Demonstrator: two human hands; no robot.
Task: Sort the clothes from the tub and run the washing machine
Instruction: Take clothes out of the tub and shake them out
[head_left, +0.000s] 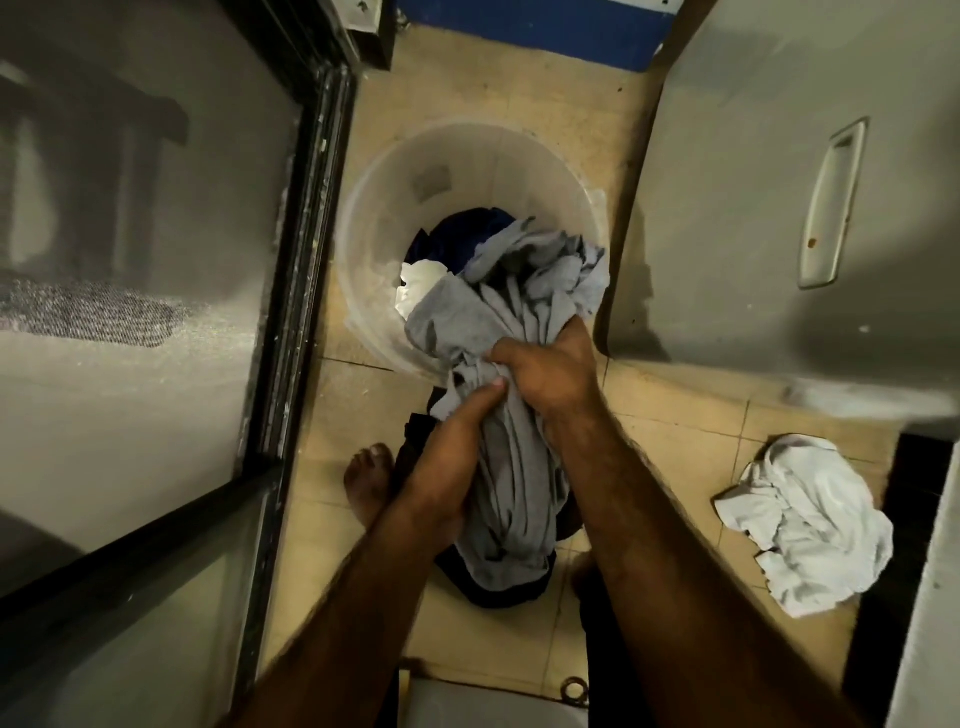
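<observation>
A translucent white tub (457, 156) stands on the tiled floor between a glass door and the washing machine (779, 182). Both hands hold a bunched grey garment (514, 478) that trails from the tub's near rim down toward my feet. My right hand (550, 369) grips it near the rim; my left hand (447, 457) grips it lower, thumb pressed into the folds. Inside the tub lie a dark blue garment (457, 234) and a white cloth (421, 280). Dark clothing (498, 592) sits on the floor under the grey one.
A crumpled white garment (800, 525) lies on the floor at the right. A black-framed glass door (301, 260) bounds the left side. My bare foot (369, 483) stands left of the clothes. A blue strip (530, 31) runs along the far wall.
</observation>
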